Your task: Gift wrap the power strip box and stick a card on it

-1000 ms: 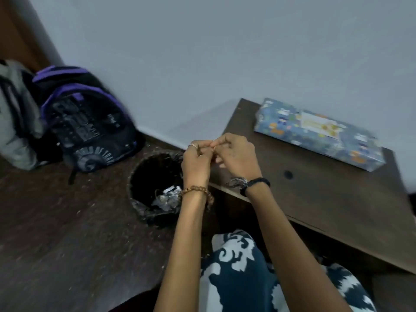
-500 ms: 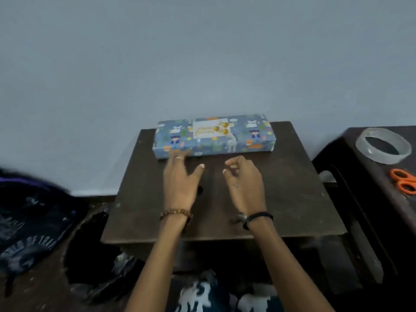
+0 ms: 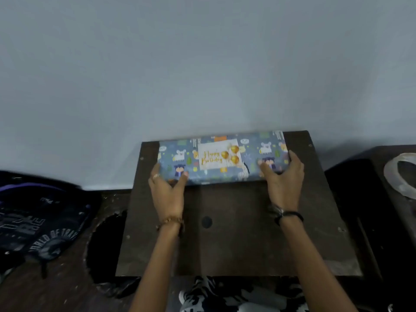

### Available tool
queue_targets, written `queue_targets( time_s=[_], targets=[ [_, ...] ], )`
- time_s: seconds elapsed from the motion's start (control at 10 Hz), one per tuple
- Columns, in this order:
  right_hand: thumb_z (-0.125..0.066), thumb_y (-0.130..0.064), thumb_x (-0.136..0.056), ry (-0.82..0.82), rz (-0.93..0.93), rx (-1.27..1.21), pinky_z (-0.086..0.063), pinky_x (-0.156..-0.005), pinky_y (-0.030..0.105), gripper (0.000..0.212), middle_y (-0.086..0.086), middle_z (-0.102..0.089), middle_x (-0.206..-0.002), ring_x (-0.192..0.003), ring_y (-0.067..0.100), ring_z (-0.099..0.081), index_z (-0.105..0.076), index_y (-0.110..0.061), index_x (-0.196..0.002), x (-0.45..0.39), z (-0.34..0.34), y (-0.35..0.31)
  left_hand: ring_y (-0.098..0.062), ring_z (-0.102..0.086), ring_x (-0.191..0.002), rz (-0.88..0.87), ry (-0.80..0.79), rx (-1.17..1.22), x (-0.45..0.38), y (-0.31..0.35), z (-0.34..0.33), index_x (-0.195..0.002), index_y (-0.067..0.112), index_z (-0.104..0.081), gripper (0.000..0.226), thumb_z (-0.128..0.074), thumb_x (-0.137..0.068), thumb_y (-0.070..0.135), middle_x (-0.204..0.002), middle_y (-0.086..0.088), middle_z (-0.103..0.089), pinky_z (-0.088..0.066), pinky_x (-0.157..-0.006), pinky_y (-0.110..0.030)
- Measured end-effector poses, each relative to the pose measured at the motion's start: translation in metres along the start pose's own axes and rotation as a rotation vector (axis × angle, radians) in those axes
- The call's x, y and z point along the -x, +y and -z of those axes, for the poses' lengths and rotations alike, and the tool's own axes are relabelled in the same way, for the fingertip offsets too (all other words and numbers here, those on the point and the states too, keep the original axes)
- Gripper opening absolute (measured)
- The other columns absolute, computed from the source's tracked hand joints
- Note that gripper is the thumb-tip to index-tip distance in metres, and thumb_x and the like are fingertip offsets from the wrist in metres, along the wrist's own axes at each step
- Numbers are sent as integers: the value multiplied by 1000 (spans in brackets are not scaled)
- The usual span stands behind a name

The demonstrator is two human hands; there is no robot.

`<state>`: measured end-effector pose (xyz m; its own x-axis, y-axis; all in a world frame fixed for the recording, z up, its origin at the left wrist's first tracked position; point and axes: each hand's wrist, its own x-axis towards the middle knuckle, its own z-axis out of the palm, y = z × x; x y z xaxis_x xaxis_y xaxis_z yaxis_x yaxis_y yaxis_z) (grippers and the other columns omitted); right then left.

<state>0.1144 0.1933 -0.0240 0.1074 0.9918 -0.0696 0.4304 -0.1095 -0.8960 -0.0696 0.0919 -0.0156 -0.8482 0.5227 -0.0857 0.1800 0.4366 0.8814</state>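
Note:
The box [image 3: 256, 164], wrapped in blue paper with cartoon animals, lies along the far edge of the dark wooden table [image 3: 236, 239], against the wall. A white "Happy Birthday" card [image 3: 215, 157] with gold balloons sits on its top face. My left hand [image 3: 167, 190] grips the box's left end, thumb on the front and fingers round the corner. At the right end, my right hand [image 3: 282, 179] grips the box the same way, thumb on top and fingers wrapped round the end.
A roll of clear tape [image 3: 400, 176] lies on a second dark table at the right edge. A black bin [image 3: 105, 248] stands on the floor left of the table, and a dark purple backpack [image 3: 38, 221] lies beyond it.
My head turned from the bin to the table. Both hands came away from over the bin, reached forward across the table and took hold of the box's two ends.

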Motion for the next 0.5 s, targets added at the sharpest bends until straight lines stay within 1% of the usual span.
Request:
queue_targets(
  time_s=[0.1, 0.2, 0.3, 0.4, 0.5],
  targets=[
    [-76, -30, -76, -24, -115, 7, -41, -100, 44, 78, 9, -42, -132, -123, 27, -42, -36, -10, -140, 22, 21, -3, -24, -50, -116, 55, -57, 10, 17, -3, 19, -137, 13, -35, 69, -72, -79, 19, -135, -10, -41, -45, -92, -34],
    [-75, -28, -77, -67, -206, 48, -43, -91, 37, 75, 9, -40, -131, -119, 27, -45, -37, -9, -138, 43, 43, -10, -26, -45, -123, 135, -132, 4, 33, 0, 33, -138, 12, -34, 70, -72, -80, 17, -138, -10, -39, -44, -97, -38],
    [-72, -28, -81, -164, -260, 115, -41, -93, 39, 71, 12, -38, -134, -122, 28, -43, -35, -7, -138, 47, 57, -22, -29, -38, -130, 187, -242, -46, 40, 14, 41, -142, 11, -28, 71, -68, -83, 18, -144, -12, -29, -38, -107, -45],
    [-63, -31, -88, -329, -316, 273, -29, -109, 45, 77, 15, -26, -150, -138, 30, -25, -20, -5, -146, 41, 62, -35, -34, -15, -142, 196, -370, -385, 39, 23, 50, -147, 11, -17, 79, -63, -86, 32, -155, -16, -9, -21, -114, -52],
    [-54, -35, -92, -414, -337, 431, -14, -117, 45, 83, 13, -3, -157, -145, 26, -4, -2, -3, -148, 39, 70, -61, -29, 4, -145, 179, -471, -635, 39, 44, 66, -149, 11, -4, 82, -54, -91, 39, -156, -14, 6, -6, -117, -46]
  ],
)
